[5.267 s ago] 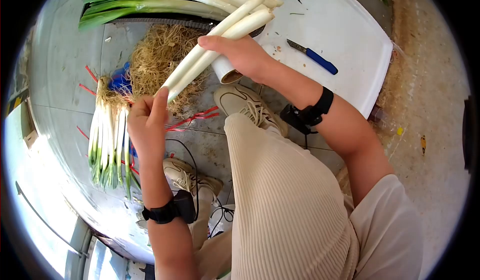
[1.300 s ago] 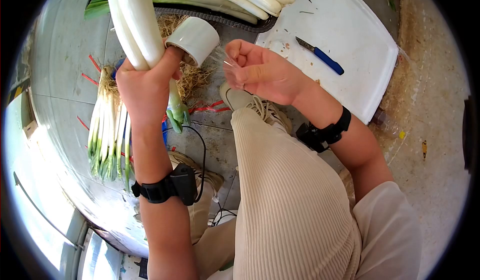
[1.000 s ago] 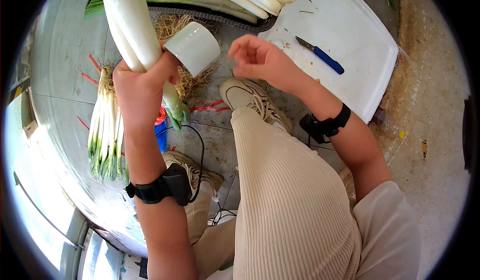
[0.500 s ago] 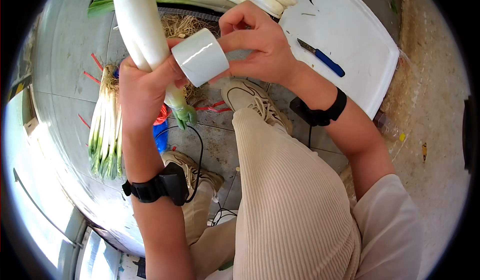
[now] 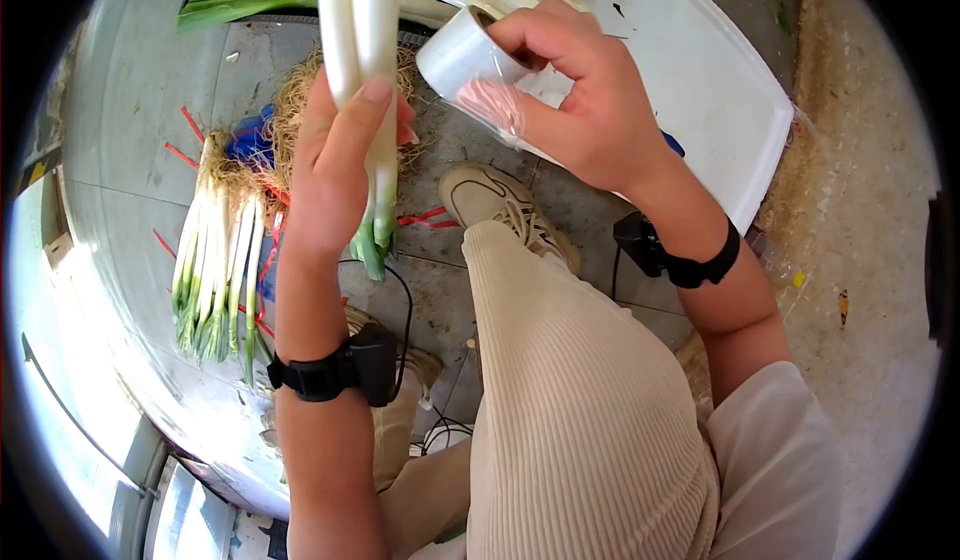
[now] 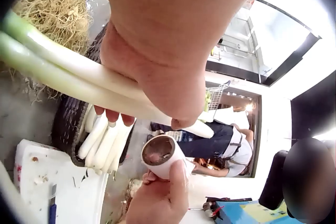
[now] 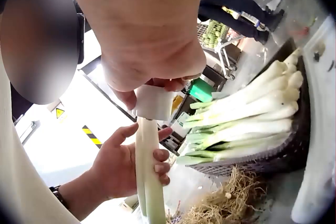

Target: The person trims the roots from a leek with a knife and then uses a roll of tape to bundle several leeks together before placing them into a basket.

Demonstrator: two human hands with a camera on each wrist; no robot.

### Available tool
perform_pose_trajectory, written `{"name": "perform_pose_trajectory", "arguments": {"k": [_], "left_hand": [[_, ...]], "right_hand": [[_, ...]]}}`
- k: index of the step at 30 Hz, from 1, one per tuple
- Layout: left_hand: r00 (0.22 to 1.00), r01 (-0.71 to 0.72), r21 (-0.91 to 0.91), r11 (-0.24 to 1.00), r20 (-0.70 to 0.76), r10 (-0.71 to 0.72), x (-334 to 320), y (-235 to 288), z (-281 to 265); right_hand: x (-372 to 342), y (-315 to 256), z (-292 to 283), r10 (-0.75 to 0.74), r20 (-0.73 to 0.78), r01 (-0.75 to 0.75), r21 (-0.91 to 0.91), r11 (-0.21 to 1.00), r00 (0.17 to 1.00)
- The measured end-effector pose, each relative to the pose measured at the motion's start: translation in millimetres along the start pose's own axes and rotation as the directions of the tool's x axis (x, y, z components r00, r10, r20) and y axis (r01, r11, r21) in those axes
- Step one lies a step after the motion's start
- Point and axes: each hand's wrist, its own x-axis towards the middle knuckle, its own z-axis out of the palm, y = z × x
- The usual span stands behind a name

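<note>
My left hand [image 5: 335, 175] grips two thick leeks [image 5: 375, 20], thumb laid across their white stems. They stand nearly upright in the head view, cut green ends pointing down toward me. To their right, my right hand [image 5: 600, 100] holds a roll of clear film [image 5: 460, 55], with fingers in its core and the thumb against the outside. A loose stretch of film covers the thumb tip. In the left wrist view the roll [image 6: 163, 153] is just below the white ends of the leeks [image 6: 105, 90]. The right wrist view shows the roll [image 7: 155, 103] overlapping the leek tops.
More leeks lie in a dark woven crate [image 7: 226, 167] at the back. Beside it a white board [image 5: 720, 90] bears a knife [image 5: 673, 144], mostly hidden by my right hand. A heap of roots [image 5: 290, 110] and a scallion bundle [image 5: 215, 270] lie on the floor. People stand farther off.
Earlier both hands held the leeks; then the roll hung on my left thumb while my right fingers pinched film. Now the roll is in my right hand, and the leeks have swung rightward.
</note>
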Motion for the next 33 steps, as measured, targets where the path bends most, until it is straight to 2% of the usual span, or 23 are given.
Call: {"name": "perform_pose_trajectory", "arguments": {"k": [1, 2, 3, 4, 6, 7, 9, 11, 12, 13, 15, 21, 25, 29, 31, 33], "left_hand": [[0.999, 0.039, -0.049, 0.998, 0.022, -0.038, -1.6, -0.6, 2.4], [0.996, 0.076, -0.097, 0.992, 0.045, -0.072, -2.1, -1.7, 3.7], [0.993, 0.099, -0.036, 0.994, 0.068, -0.096, -2.8, -5.6, 2.9], [0.993, 0.1, -0.037, 0.994, 0.069, -0.098, -3.3, -10.1, 4.1], [0.993, -0.031, -0.068, 0.997, 0.115, 0.039, -2.9, -16.7, 9.4], [0.993, -0.046, -0.039, 0.998, 0.106, 0.049, -6.0, -15.9, 12.4], [0.995, -0.058, -0.039, 0.998, 0.085, 0.061, -5.4, -17.4, 19.4], [0.995, -0.071, -0.04, 0.997, 0.064, 0.074, -5.1, -17.2, 22.8], [0.996, -0.07, 0.053, 0.996, 0.063, 0.066, -4.9, -15.6, 23.3], [0.996, -0.067, 0.145, 0.987, 0.062, 0.058, -4.9, -14.8, 23.9], [0.998, -0.062, 0.147, 0.987, 0.042, 0.056, -3.6, -16.2, 25.5], [0.998, -0.065, 0.156, 0.986, -0.003, 0.066, -3.1, -17.9, 30.9], [0.995, -0.093, 0.187, 0.978, -0.027, 0.1, -3.8, -17.6, 32.9], [0.995, -0.083, 0.195, 0.977, -0.039, 0.092, -2.1, -17.6, 33.5], [0.996, -0.033, 0.092, 0.995, -0.077, 0.04, -1.8, -21.1, 32.8], [0.996, -0.029, 0.081, 0.996, -0.081, 0.035, -1.1, -21.1, 32.9]], "right_hand": [[1.8, -2.4, -2.2, 0.002, 0.0, -0.002, -0.001, 1.0, 1.0], [3.9, -4.6, -3.7, -0.002, -0.007, 0.002, -0.078, 0.997, 1.0], [5.8, -6.8, -4.8, -0.008, -0.014, 0.005, -0.154, 0.988, 1.0], [7.1, -9.4, -5.5, -0.006, -0.014, 0.004, -0.154, 0.988, 1.0], [9.3, -15.3, -6.5, 0.023, -0.011, -0.025, -0.293, 0.956, 1.0], [11.2, -20.1, -6.6, 0.024, -0.011, -0.026, -0.293, 0.956, 1.0], [14.0, -28.8, -8.0, -0.018, 0.018, 0.024, -0.515, 0.857, 1.0], [14.3, -30.8, -10.1, -0.068, -0.006, 0.054, -0.544, 0.837, 0.998], [14.6, -32.1, -10.9, -0.119, -0.028, 0.081, -0.574, 0.815, 0.993], [15.4, -37.4, -10.4, -0.118, -0.028, 0.081, -0.573, 0.816, 0.993], [17.0, -49.7, -6.6, -0.024, -0.139, -0.049, -0.495, 0.868, 0.99], [19.2, -42.1, 4.9, -0.087, -0.155, -0.009, -0.533, 0.846, 0.984], [20.2, -48.5, 5.7, -0.063, -0.136, -0.024, -0.56, 0.828, 0.989], [20.5, -42.7, 12.1, -0.068, -0.182, -0.054, -0.589, 0.806, 0.981], [20.1, -42.3, 12.8, -0.079, -0.193, -0.052, -0.592, 0.805, 0.978], [19.7, -40.7, 13.3, -0.076, -0.174, -0.05, -0.624, 0.78, 0.982]]}}
